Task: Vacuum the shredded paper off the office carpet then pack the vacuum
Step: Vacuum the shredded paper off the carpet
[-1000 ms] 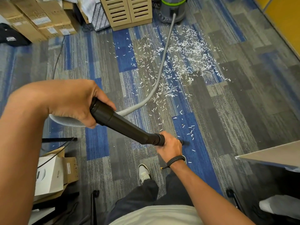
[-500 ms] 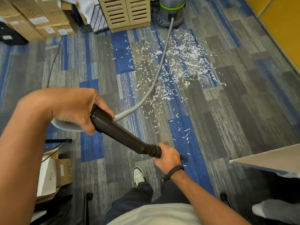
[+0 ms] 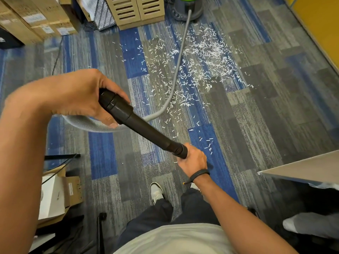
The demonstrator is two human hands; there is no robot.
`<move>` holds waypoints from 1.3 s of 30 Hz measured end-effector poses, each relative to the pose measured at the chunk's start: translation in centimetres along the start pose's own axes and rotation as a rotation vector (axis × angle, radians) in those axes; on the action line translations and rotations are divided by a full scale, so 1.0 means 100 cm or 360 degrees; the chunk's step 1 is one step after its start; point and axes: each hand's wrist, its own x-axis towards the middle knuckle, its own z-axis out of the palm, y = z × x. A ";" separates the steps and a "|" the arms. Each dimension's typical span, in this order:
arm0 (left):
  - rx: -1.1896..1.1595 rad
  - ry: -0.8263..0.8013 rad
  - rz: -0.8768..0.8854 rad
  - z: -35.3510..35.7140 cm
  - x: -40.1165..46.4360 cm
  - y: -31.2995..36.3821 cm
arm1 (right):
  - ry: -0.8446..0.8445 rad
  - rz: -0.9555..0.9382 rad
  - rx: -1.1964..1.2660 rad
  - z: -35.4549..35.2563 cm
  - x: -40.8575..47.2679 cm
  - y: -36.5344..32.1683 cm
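1. Office floor: blue-and-grey striped carpet tiles [image 3: 275, 110], strewn at upper centre with white shredded paper strips [image 3: 205, 57].
2. Black rigid vacuum wand [image 3: 145, 129]: gripped at its cuff by curled left hand [image 3: 80, 99], lower end clasped by curled right hand [image 3: 193, 160].
3. Change noted: wand drawn slightly nearer the body; the paper pile appears undiminished, so vacuuming is judged barely begun.
4. Ribbed grey hose [image 3: 176, 74]: leads to grey-green canister vacuum [image 3: 187, 6], cropped at top edge.
5. Nozzle tip: hidden behind right hand.
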 end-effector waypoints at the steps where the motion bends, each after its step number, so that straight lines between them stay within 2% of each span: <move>1: 0.0006 -0.0007 0.0011 0.000 0.000 -0.001 | 0.0015 0.0009 -0.0004 0.001 0.000 -0.001; 15: 0.0022 -0.0109 -0.0011 -0.001 0.001 -0.017 | -0.0074 -0.0004 -0.0024 0.017 -0.033 -0.013; 29: -0.0090 0.0163 -0.0072 -0.016 0.022 0.009 | -0.0067 -0.0170 -0.0077 -0.040 0.083 0.002; 33: -0.0026 0.0257 -0.0038 -0.020 0.025 0.017 | -0.0014 -0.0179 0.0041 -0.047 0.108 -0.002; 39: 0.0000 0.0256 -0.0062 -0.022 0.031 0.032 | -0.0022 -0.0179 0.0165 -0.050 0.119 0.003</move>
